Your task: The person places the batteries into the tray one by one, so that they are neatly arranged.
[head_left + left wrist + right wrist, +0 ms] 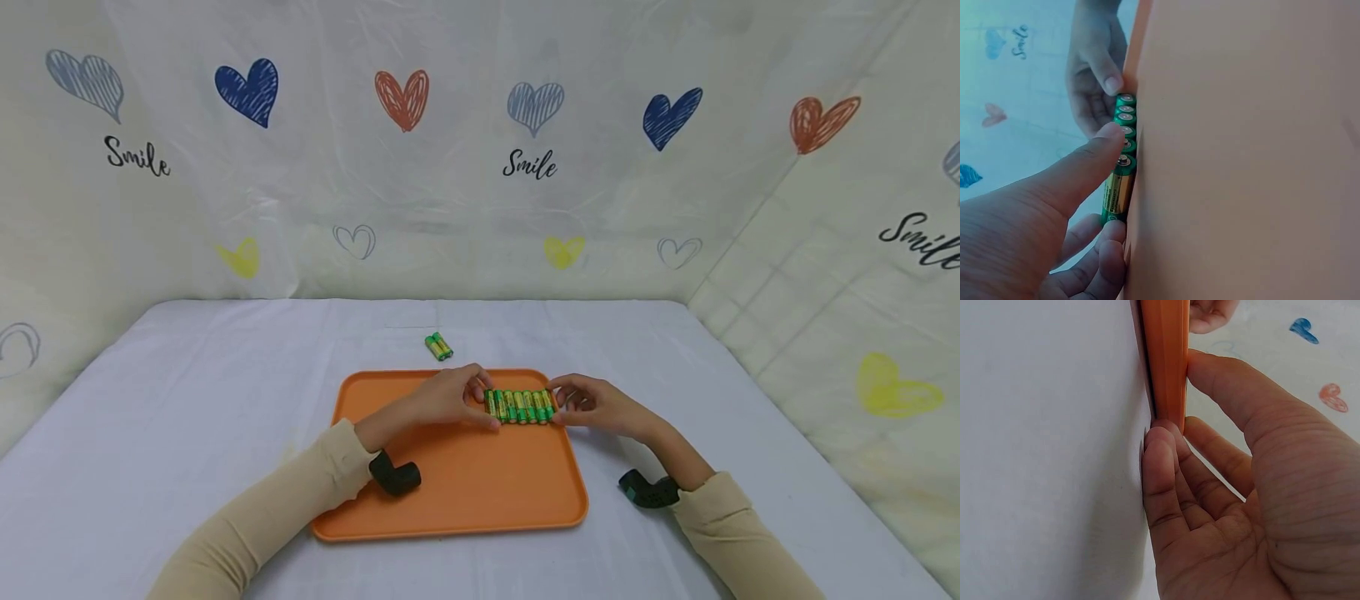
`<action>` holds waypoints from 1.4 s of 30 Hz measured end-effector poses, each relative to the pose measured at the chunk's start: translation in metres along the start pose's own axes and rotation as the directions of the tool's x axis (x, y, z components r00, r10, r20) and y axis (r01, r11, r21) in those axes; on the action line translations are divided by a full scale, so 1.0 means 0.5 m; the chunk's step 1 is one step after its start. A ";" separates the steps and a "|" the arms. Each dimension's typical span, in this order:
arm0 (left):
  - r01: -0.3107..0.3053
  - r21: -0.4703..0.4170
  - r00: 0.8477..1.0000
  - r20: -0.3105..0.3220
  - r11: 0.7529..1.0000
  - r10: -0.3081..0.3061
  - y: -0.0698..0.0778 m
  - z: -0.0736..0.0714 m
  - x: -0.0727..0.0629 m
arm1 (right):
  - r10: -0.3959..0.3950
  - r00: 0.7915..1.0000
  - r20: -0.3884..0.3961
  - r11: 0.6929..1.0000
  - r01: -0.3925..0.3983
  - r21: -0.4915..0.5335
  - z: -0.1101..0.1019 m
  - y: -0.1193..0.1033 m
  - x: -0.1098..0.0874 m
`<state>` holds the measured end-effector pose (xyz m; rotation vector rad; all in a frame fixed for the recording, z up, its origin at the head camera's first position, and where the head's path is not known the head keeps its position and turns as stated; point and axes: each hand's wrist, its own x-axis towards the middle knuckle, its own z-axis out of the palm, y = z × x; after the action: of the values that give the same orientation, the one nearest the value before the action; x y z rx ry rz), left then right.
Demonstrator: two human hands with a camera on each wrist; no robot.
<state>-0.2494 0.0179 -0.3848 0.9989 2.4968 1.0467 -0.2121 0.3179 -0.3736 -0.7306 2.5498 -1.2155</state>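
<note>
Several green-and-gold batteries (519,407) lie side by side in a row on the orange tray (465,483), toward its back right corner. My left hand (450,396) holds the row's left end, its thumb at the near ends and its fingers at the far ends. In the left wrist view the thumb lies by the metal tips of the batteries (1121,181). From the other end my right hand (600,404) grips the row between thumb and curled fingers, over the tray's right rim. The right wrist view shows this hand (1222,487) at the tray edge (1169,356), the batteries hidden.
Two more batteries (438,346) lie together on the white tablecloth (247,358) behind the tray. A white curtain (465,192) printed with hearts hangs behind the table. Dark wrist cameras (395,475) sit on both wrists.
</note>
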 end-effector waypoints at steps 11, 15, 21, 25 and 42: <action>-0.043 -0.078 0.999 0.024 0.996 0.045 -0.009 -0.007 -0.006 | 0.002 1.000 -0.006 1.000 -0.002 -0.001 0.006 0.001 -0.001; -0.075 -0.109 0.997 0.011 0.991 0.077 -0.013 -0.011 -0.008 | 0.000 1.000 -0.008 1.000 0.000 -0.002 0.007 0.002 -0.001; -0.112 -0.114 0.993 -0.055 0.987 0.106 -0.019 -0.020 -0.016 | 0.001 1.000 -0.008 1.000 -0.001 0.000 0.009 0.001 -0.002; -0.092 -0.124 0.992 -0.099 0.988 0.080 -0.024 -0.028 -0.020 | 0.003 1.000 -0.008 1.000 -0.003 -0.007 0.009 -0.001 -0.003; -0.032 -0.070 0.940 -0.342 0.997 0.006 -0.064 -0.069 -0.027 | -0.008 1.000 -0.003 1.000 0.008 -0.001 0.006 0.001 -0.006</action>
<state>-0.2714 -0.0259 -0.3831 0.8845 2.6943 1.4163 -0.2087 0.3176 -0.3762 -0.7412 2.5527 -1.2185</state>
